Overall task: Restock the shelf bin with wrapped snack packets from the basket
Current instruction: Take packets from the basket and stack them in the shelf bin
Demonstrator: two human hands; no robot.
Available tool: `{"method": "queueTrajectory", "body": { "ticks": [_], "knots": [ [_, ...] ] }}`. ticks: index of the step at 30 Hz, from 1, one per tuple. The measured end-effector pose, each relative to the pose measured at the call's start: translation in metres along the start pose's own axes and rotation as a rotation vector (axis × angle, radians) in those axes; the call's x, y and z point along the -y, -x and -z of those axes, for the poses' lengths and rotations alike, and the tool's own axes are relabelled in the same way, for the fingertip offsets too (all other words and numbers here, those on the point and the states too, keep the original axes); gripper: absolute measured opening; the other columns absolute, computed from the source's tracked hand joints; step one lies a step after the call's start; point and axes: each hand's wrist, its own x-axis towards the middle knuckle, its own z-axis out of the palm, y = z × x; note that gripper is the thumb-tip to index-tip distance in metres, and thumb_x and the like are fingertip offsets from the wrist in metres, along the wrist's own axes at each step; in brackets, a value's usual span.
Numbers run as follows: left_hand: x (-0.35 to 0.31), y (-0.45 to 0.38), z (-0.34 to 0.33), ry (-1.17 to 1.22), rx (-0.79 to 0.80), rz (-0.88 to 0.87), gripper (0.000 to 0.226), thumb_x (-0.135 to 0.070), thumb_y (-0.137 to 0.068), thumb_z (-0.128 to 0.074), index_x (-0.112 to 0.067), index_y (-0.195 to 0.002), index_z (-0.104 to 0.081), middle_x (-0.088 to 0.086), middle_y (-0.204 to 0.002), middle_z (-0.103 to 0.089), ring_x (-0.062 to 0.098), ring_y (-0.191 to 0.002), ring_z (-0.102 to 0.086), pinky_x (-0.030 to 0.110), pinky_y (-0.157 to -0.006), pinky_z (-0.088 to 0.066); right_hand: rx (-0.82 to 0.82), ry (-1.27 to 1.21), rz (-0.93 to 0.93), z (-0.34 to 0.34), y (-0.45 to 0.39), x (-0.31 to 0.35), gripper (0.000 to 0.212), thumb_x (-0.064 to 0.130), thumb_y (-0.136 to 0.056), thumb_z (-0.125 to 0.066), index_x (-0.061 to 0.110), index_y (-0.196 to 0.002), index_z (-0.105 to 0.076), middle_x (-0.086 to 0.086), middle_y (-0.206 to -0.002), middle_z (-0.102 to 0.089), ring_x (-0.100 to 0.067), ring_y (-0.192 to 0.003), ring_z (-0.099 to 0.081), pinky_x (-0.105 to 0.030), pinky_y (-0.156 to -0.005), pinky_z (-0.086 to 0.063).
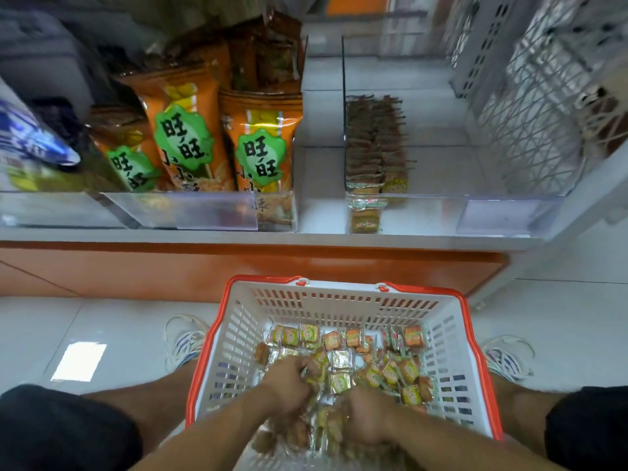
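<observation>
White floor tiles (112,321) run up to an orange-fronted shelf (238,237) carrying clear plastic bins. Toward the shelf's right end, one clear bin (441,198) holds a row of small wrapped packets (373,147) standing against its left wall. Toward the left end stand large orange snack bags (261,144). On the floor below sits a white basket (326,300) with an orange rim, loose wrapped snack packets (343,358) scattered over its bottom. Both hands reach into the basket's near side: the left hand (289,385) and right hand (365,418) each have fingers curled around a bunch of packets, blurred.
</observation>
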Motion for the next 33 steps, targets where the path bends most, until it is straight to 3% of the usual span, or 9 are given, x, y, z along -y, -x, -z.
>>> {"method": "queueTrajectory", "body": {
  "ticks": [3, 6, 9, 11, 14, 16, 21, 25, 33],
  "knots": [
    [-0.020, 0.008, 0.026, 0.078, 0.031, -0.017, 0.026, 0.001, -0.089, -0.067, -0.025, -0.092, -0.068, -0.005, -0.109, -0.065, 0.019, -0.079, -0.071, 0.035, -0.065, -0.055, -0.019, -0.030, 0.036, 0.044, 0.017, 0.010, 0.039, 0.024, -0.086, -0.073, 0.034, -0.123, -0.065, -0.001, -0.121, -0.062, -0.020, -0.108, -0.061, -0.022, -0.077, -0.042],
    [-0.054, 0.023, 0.059, 0.213, 0.058, -0.050, 0.018, 0.001, -0.092, -0.065, -0.015, -0.099, -0.069, 0.001, -0.081, -0.067, 0.009, -0.056, -0.064, 0.033, -0.061, -0.057, -0.054, -0.007, 0.094, 0.099, 0.052, 0.027, 0.043, 0.035, -0.081, -0.081, 0.034, -0.121, -0.066, 0.004, -0.108, -0.059, -0.016, -0.096, -0.055, -0.025, -0.079, -0.042],
    [-0.091, 0.046, 0.089, 0.321, 0.084, -0.117, 0.011, -0.002, -0.097, -0.063, -0.011, -0.103, -0.067, -0.003, -0.066, -0.067, 0.009, -0.057, -0.064, 0.034, -0.064, -0.061, -0.115, -0.035, 0.164, 0.139, 0.093, 0.043, 0.038, 0.035, -0.081, -0.083, 0.030, -0.115, -0.066, 0.007, -0.105, -0.064, -0.013, -0.094, -0.058, -0.025, -0.077, -0.044],
    [-0.112, 0.062, 0.107, 0.342, 0.091, -0.150, 0.010, -0.005, -0.098, -0.063, -0.010, -0.106, -0.068, 0.004, -0.076, -0.065, 0.013, -0.062, -0.065, 0.038, -0.069, -0.063, -0.138, -0.114, 0.207, 0.158, 0.118, 0.049, 0.038, 0.031, -0.080, -0.085, 0.027, -0.113, -0.067, 0.008, -0.104, -0.067, -0.014, -0.097, -0.063, -0.026, -0.082, -0.048],
    [-0.135, 0.083, 0.130, 0.327, 0.095, -0.206, 0.015, -0.008, -0.098, -0.065, -0.006, -0.113, -0.067, 0.013, -0.098, -0.068, 0.022, -0.077, -0.067, 0.038, -0.072, -0.064, -0.141, -0.225, 0.228, 0.179, 0.148, 0.055, 0.038, 0.028, -0.079, -0.086, 0.022, -0.114, -0.070, -0.008, -0.112, -0.074, -0.030, -0.104, -0.072, -0.049, -0.094, -0.057],
    [-0.146, 0.093, 0.139, 0.308, 0.074, -0.246, 0.017, -0.008, -0.097, -0.066, -0.007, -0.114, -0.066, 0.013, -0.096, -0.069, 0.019, -0.075, -0.069, 0.036, -0.072, -0.063, -0.123, -0.272, 0.243, 0.189, 0.158, 0.056, 0.035, 0.025, -0.081, -0.084, 0.019, -0.113, -0.072, -0.014, -0.113, -0.073, -0.034, -0.106, -0.071, -0.054, -0.096, -0.055],
    [-0.154, 0.104, 0.145, 0.257, 0.021, -0.233, 0.014, -0.008, -0.097, -0.066, -0.009, -0.111, -0.066, 0.010, -0.088, -0.069, 0.019, -0.072, -0.067, 0.038, -0.073, -0.060, -0.062, -0.366, 0.268, 0.192, 0.157, 0.055, 0.033, 0.023, -0.088, -0.077, 0.013, -0.119, -0.069, -0.012, -0.109, -0.074, -0.014, -0.085, -0.070, -0.031, -0.079, -0.059],
    [-0.147, 0.103, 0.134, 0.314, 0.001, -0.146, 0.013, -0.005, -0.099, -0.060, -0.011, -0.108, -0.067, 0.006, -0.081, -0.071, 0.016, -0.067, -0.067, 0.035, -0.069, -0.061, -0.053, -0.420, 0.274, 0.185, 0.146, 0.052, 0.032, 0.024, -0.091, -0.073, 0.014, -0.121, -0.068, -0.010, -0.115, -0.073, -0.019, -0.101, -0.066, -0.046, -0.103, -0.047],
    [-0.159, 0.102, 0.120, 0.566, -0.026, -0.123, 0.015, -0.006, -0.103, -0.052, -0.009, -0.100, -0.067, 0.007, -0.079, -0.067, 0.027, -0.077, -0.067, 0.051, -0.082, -0.062, -0.064, -0.569, 0.372, 0.190, 0.152, 0.061, 0.038, 0.028, -0.091, -0.071, 0.016, -0.126, -0.065, -0.006, -0.124, -0.071, -0.021, -0.115, -0.065, -0.038, -0.104, -0.048]
  ]
}}
